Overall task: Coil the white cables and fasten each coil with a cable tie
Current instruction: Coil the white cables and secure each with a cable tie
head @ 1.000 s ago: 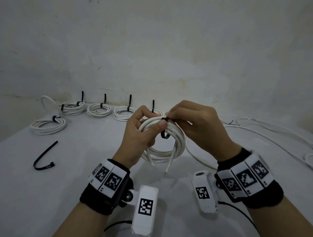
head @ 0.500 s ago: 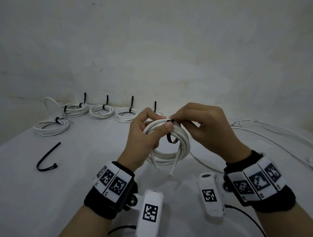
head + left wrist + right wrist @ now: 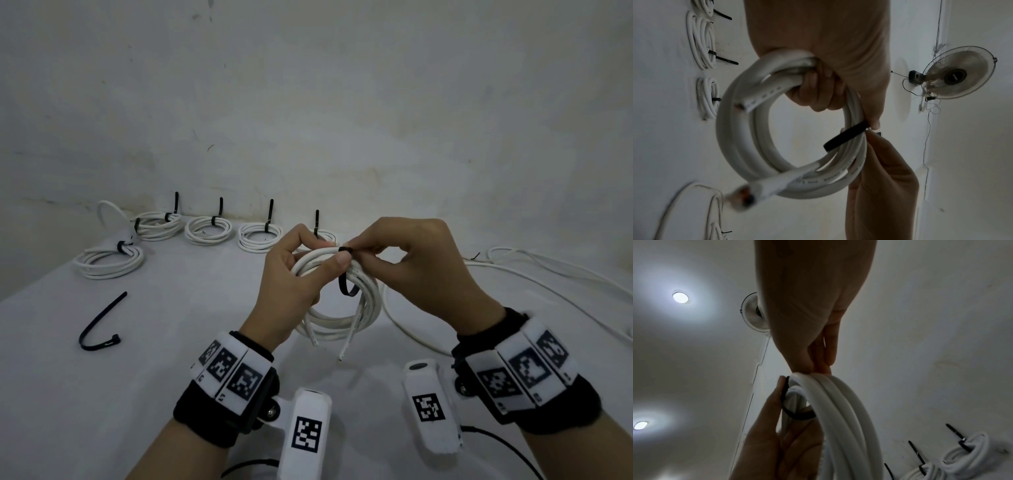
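Coil [image 3: 337, 301], mid-frame above the tabletop [image 3: 171, 342], gripped by the left hand [image 3: 294, 287] while the right hand [image 3: 404, 260] pinches the loose tie [image 3: 346, 274]; a slipped pinch could let turns spring apart

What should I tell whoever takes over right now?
Left hand grips the white coil above the table, thumb by the black tie.
Right hand pinches the tie's head at the coil's top; the loop is slack.
Done: five tied coils along the wall.
Left: cinch this tie, then coil the loose cable; spare tie lies on the left.
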The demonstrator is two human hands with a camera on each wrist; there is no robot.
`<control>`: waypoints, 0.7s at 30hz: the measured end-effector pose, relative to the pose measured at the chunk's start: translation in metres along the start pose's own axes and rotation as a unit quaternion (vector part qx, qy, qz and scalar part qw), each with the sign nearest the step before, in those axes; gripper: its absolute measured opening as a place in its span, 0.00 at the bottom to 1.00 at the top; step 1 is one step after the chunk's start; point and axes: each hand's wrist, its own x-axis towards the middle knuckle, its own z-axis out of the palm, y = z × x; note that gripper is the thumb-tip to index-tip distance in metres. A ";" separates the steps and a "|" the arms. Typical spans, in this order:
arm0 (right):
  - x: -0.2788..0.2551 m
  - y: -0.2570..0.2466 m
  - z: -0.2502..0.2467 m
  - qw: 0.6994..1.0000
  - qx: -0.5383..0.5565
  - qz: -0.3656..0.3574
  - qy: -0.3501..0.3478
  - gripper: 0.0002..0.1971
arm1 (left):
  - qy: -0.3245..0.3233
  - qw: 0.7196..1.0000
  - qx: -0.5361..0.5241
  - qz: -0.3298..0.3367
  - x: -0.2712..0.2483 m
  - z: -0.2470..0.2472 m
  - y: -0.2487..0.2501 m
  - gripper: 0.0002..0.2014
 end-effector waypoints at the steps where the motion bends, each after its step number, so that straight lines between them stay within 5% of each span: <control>1: -0.001 0.000 0.002 1.000 0.016 0.016 0.007 0.04 | -0.002 1.000 0.004 0.000 -0.001 -0.001 0.000 0.13; 15: -0.001 -0.006 0.003 0.998 0.052 0.035 0.014 0.05 | -0.023 0.999 -0.011 -0.035 0.000 0.003 0.003 0.17; 21: 0.001 -0.011 0.003 0.993 0.074 0.072 -0.060 0.08 | -0.021 0.999 0.011 -0.049 -0.001 0.002 0.006 0.12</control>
